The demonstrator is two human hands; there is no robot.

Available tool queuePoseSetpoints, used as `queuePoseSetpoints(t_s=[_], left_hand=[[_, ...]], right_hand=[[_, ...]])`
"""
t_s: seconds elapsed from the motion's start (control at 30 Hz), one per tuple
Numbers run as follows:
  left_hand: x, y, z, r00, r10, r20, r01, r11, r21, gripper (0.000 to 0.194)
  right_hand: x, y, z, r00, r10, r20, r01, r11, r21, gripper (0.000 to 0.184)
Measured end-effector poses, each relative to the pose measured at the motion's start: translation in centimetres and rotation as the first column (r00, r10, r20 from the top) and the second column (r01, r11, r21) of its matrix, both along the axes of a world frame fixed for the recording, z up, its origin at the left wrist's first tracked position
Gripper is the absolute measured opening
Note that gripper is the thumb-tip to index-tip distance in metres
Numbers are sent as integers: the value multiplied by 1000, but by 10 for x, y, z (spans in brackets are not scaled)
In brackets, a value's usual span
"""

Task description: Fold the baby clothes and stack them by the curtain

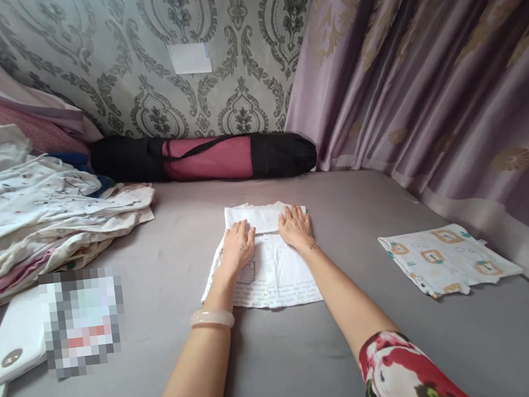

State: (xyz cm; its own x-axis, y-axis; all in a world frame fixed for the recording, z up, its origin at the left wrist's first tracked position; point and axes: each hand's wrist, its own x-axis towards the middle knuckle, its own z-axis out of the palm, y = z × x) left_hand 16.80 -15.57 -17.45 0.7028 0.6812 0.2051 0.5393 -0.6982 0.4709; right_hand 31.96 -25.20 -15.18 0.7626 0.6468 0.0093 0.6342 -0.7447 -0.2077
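Observation:
A small white buttoned shirt (273, 274) lies on the grey bed sheet (283, 362), with printed lettering along its hem. Its upper part is folded over in a band across the top. My left hand (240, 244) rests flat on the left side of this band, fingers stretched out. On the band's right end lies my right hand (296, 225), palm down with the fingers slightly spread. Neither hand grips the cloth. Part of the shirt's print is hidden under my left hand and wrist.
To the right lies a folded white cloth (443, 258) with orange prints. A heap of clothes (46, 210) is at the left, above a white power bank (18, 341) with a cable and a blurred-out item (85, 324). A black and pink bag (212, 158) lies along the wall.

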Motion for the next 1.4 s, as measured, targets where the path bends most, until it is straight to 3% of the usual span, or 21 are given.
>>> queuePoseSetpoints(t_s=[0.1,0.23,0.43,0.53,0.67,0.8,0.93,1.03,1.1,1.27,1.4], left_hand=[[-3,1,-4,999,-26,-25,28,998,53,44],[-9,6,-8,997,-62,40,59,996,70,43],[-15,9,-4,983,12,181,-12,1000,1,40],[-21,5,3,985,123,123,-125,992,6,40],[-36,1,19,964,254,-79,-255,967,-3,37],[-62,-2,34,959,220,-176,-242,964,-111,40],[-99,-14,46,986,113,-126,-149,932,-330,61],[-127,-27,54,999,-52,-7,37,794,-607,81],[-141,-34,58,991,-125,52,125,699,-704,85],[-163,-33,57,968,-245,51,213,700,-682,59],[-168,-28,53,965,-261,34,222,739,-636,61]], right_hand=[[4,0,-5,999,6,-41,-5,1000,27,58],[11,-9,1,989,32,-142,-5,982,190,56],[17,-56,4,897,-1,-442,229,856,464,53],[10,-86,3,867,-23,-497,303,817,491,48],[-4,-121,4,850,1,-527,304,815,493,47],[-21,-150,10,809,109,-578,230,846,481,51],[-37,-177,19,706,231,-670,120,893,434,54],[-44,-194,26,647,278,-710,49,914,402,50],[-45,-202,28,643,308,-701,-22,923,385,46],[-40,-213,31,708,389,-589,-237,917,320,48],[-40,-213,35,813,398,-424,-293,910,293,44]])
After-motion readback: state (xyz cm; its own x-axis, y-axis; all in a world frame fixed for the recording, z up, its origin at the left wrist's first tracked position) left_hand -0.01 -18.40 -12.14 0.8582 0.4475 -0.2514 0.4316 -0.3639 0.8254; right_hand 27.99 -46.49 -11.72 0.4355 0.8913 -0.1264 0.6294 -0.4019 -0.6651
